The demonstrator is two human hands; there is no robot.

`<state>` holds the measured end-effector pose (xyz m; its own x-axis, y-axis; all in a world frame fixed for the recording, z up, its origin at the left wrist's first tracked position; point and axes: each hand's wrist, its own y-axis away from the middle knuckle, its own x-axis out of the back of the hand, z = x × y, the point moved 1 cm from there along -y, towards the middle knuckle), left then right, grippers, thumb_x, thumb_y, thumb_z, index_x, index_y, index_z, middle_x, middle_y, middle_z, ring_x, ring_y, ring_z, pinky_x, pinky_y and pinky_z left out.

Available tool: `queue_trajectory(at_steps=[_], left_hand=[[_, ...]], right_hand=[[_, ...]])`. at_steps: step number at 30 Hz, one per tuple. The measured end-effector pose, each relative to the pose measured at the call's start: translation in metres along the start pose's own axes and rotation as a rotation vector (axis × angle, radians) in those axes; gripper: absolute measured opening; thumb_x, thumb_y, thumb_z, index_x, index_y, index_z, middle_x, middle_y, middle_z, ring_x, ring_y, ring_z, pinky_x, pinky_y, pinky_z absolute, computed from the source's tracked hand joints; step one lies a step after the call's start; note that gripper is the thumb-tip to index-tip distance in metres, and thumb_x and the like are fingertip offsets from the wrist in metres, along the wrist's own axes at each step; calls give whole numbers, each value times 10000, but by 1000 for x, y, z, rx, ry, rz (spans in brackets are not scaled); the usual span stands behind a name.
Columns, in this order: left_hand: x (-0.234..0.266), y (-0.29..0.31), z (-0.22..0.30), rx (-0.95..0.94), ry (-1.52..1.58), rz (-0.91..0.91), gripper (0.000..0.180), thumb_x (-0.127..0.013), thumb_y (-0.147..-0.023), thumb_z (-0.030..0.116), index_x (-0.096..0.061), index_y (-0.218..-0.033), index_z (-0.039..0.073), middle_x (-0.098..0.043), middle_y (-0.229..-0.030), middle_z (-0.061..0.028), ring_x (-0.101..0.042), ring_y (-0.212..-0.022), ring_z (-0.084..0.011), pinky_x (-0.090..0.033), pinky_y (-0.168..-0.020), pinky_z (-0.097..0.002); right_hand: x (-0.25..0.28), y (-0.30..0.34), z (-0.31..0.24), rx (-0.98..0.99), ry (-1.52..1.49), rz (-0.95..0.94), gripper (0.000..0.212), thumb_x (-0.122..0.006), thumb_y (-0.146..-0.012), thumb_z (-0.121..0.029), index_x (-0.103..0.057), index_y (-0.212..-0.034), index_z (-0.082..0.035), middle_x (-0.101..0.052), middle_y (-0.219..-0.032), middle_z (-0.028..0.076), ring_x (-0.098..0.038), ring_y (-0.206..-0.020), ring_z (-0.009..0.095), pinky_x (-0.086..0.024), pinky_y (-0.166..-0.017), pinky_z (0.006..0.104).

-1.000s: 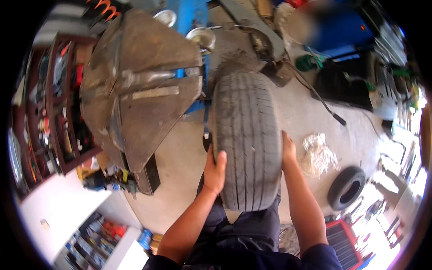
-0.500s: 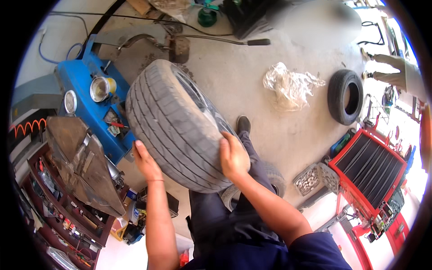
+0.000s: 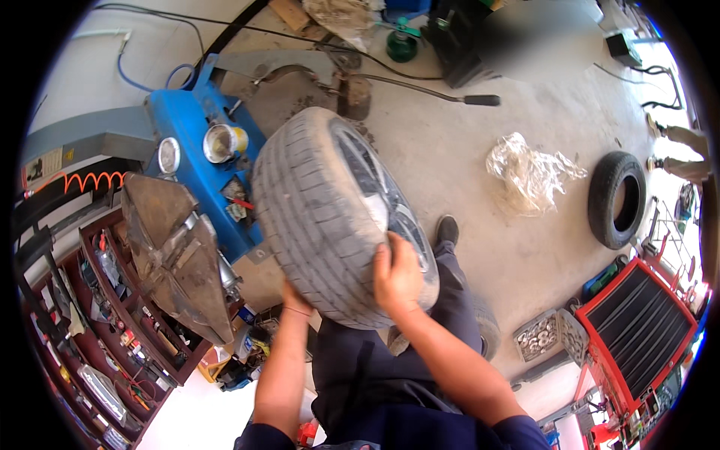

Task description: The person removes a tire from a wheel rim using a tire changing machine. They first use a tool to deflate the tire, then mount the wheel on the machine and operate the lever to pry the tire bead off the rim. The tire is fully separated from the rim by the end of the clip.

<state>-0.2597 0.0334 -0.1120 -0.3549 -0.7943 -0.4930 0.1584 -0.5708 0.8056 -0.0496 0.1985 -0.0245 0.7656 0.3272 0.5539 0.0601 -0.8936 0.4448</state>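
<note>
A car wheel (image 3: pixel 311 217), its worn tyre mounted on a spoked rim, hangs tilted in front of my legs, held between both hands. My right hand (image 3: pixel 399 279) grips the near right side, its thumb on the tread and its fingers over the sidewall towards the rim. At the lower left, my left hand (image 3: pixel 298 298) supports the tyre from below; its fingers are hidden behind the tread. Left of the wheel stands a blue tyre-changing machine (image 3: pixel 174 124) with a yellow-and-white tub (image 3: pixel 225 142) on top.
A brown metal turntable (image 3: pixel 176 259) and tool shelf (image 3: pixel 139 319) are at left. Another tyre (image 3: pixel 489 334) lies behind my leg. Rightward are crumpled plastic (image 3: pixel 529 176), a standing tyre (image 3: pixel 602 202), a red cart (image 3: pixel 636 330) and a person's legs (image 3: pixel 686 142). A black-handled lever (image 3: pixel 480 100) extends beyond.
The wheel has turned so more of its rim shows. My left hand has slid from the tyre's left side to underneath it. The surroundings have shifted right in view.
</note>
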Motion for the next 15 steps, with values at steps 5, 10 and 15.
queue_trajectory(at_steps=[5,10,15], left_hand=[[45,13,-79,-183,-788,-24,545,-345,-1105,395,-404,-1552,89,-492,-1547,-90,-444,-1431,-303,-373,-1187,-439],[-51,12,-85,-3,71,201,514,-369,-1102,396,-462,-1504,88,-573,-1464,-91,-553,-1336,-278,-461,-1120,-409],[-51,29,-62,88,387,238,571,-289,-1097,451,-445,-1522,103,-567,-1480,-98,-560,-1336,-308,-447,-1149,-449]], right_hand=[[11,-18,5,-140,-38,-148,504,-472,-1068,-388,-586,-1378,-8,-648,-1324,211,-613,-1230,321,-448,-1071,397],[43,-67,47,-510,-308,-490,865,-406,-1009,-686,-524,-1467,38,-587,-1424,193,-553,-1298,251,-403,-1115,356],[19,-67,13,-526,-278,-486,877,-402,-999,-686,-513,-1473,44,-578,-1435,209,-553,-1306,260,-402,-1119,370]])
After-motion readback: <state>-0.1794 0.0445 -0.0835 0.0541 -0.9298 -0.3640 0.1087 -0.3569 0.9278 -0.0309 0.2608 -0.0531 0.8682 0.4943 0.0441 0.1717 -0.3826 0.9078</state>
